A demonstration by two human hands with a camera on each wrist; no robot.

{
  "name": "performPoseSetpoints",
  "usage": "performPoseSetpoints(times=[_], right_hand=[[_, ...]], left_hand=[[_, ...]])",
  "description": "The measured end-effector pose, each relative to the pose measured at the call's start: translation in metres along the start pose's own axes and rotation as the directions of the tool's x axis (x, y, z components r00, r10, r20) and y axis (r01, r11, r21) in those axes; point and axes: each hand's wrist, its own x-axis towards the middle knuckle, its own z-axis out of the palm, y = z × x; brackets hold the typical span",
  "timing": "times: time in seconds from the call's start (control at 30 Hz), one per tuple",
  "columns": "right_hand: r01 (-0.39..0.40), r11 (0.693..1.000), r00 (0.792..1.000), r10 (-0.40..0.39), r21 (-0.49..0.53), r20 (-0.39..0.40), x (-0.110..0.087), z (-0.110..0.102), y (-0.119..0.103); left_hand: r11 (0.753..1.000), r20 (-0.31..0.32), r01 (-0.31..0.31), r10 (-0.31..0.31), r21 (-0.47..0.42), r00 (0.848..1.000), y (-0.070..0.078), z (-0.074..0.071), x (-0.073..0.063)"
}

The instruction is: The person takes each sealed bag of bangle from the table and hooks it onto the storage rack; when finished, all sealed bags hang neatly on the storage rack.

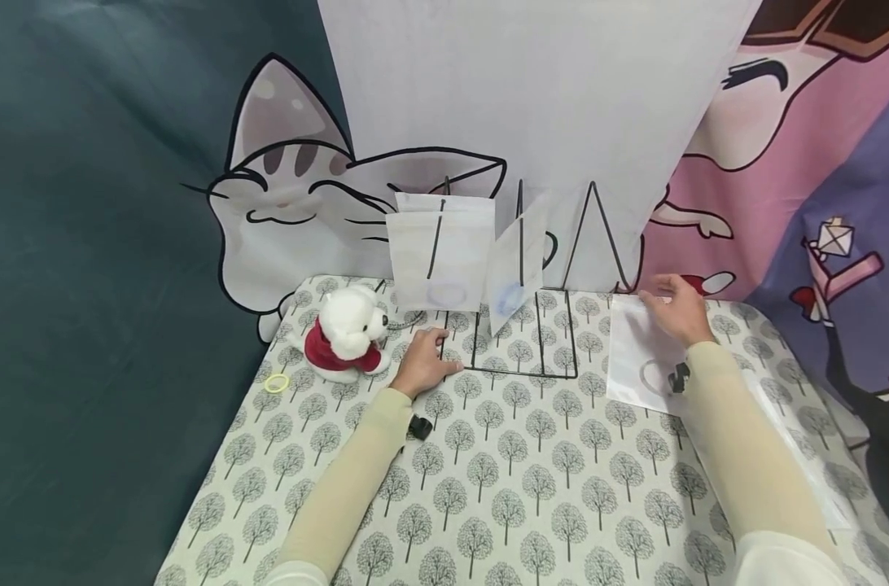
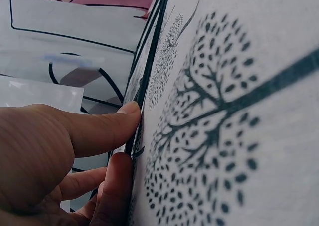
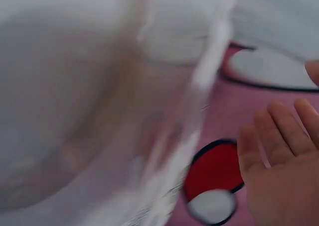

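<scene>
A black wire rack (image 1: 521,373) stands at the back of the table. My left hand (image 1: 424,363) is at its front left corner, and in the left wrist view the thumb (image 2: 130,109) and fingers close around the black wire (image 2: 144,81). Frosted plastic bags (image 1: 442,256) hang at the rack's left, with a purplish ring showing through. Beside them a tilted bag (image 1: 516,268) shows a blue shape. My right hand (image 1: 680,309) hovers with extended fingers over the top of a translucent bag (image 1: 635,354) containing a pale ring. In the right wrist view that hand (image 3: 281,161) appears empty.
A white plush dog (image 1: 345,334) in red clothing sits left of the rack. A yellow ring (image 1: 277,382) lies near the left table edge. More clear plastic (image 1: 796,439) lies beneath my right forearm. A printed curtain (image 1: 547,89) hangs behind the tree-patterned tablecloth (image 1: 510,456).
</scene>
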Motion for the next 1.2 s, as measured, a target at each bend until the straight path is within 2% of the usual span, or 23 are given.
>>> performPoseSetpoints(times=[0.1,0.2,0.47,0.63,0.8,1.03,1.2], right_hand=[[-0.002,0.996,0.995,0.011,-0.086,0.099,0.002,-0.004,0.017],[-0.017,0.989,0.986,0.041,-0.147,0.159,0.003,-0.008,0.029],[-0.086,0.969,0.963,0.141,-0.233,0.230,-0.004,-0.018,0.045],[-0.041,0.967,0.977,0.091,-0.250,0.194,-0.011,-0.017,0.050],[-0.044,0.979,0.990,0.070,-0.197,0.126,-0.020,-0.018,0.053],[-0.027,0.994,0.992,0.040,-0.104,0.122,-0.031,-0.022,0.052],[-0.031,0.999,0.997,0.034,-0.041,0.069,-0.040,-0.024,0.041]], left_hand=[[1.000,0.001,-0.007,0.007,-0.004,1.000,0.000,-0.001,0.000],[1.000,0.002,-0.014,0.014,-0.004,1.000,-0.001,-0.002,0.000],[1.000,0.005,-0.026,0.026,-0.009,1.000,0.000,-0.002,0.001],[1.000,0.004,-0.013,0.013,-0.002,1.000,0.001,-0.001,-0.002],[1.000,-0.001,-0.006,0.006,-0.002,1.000,0.002,-0.001,-0.003],[1.000,-0.004,-0.017,0.017,-0.010,1.000,-0.001,-0.001,-0.002],[1.000,-0.002,-0.014,0.014,0.002,1.000,-0.001,-0.002,-0.002]])
